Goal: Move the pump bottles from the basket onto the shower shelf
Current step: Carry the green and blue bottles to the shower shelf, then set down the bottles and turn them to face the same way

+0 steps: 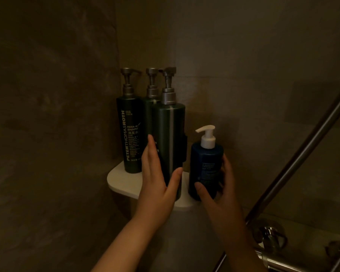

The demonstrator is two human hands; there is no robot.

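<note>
On the white corner shelf (118, 179), the left hand (157, 183) clasps the front green bottle (170, 134) between thumb and fingers, and the right hand (218, 193) wraps round the short blue bottle (206, 160) just beside it. Two more green bottles (129, 134) crowd close behind against the wall. A slanting metal rail (302, 154) and a tap (271, 234) are at the right.

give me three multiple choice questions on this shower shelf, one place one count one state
1. Where is the blue bottle relative to the tall green bottles? A left B right C behind
2. How many tall green bottles are on the shelf? A two B three C four
3. What is the right hand doing? A gripping the blue bottle B hanging free C pressing a pump
Answers: B, it is at their right; B, three grey pumps show; A, thumb and fingers wrap it.
</note>
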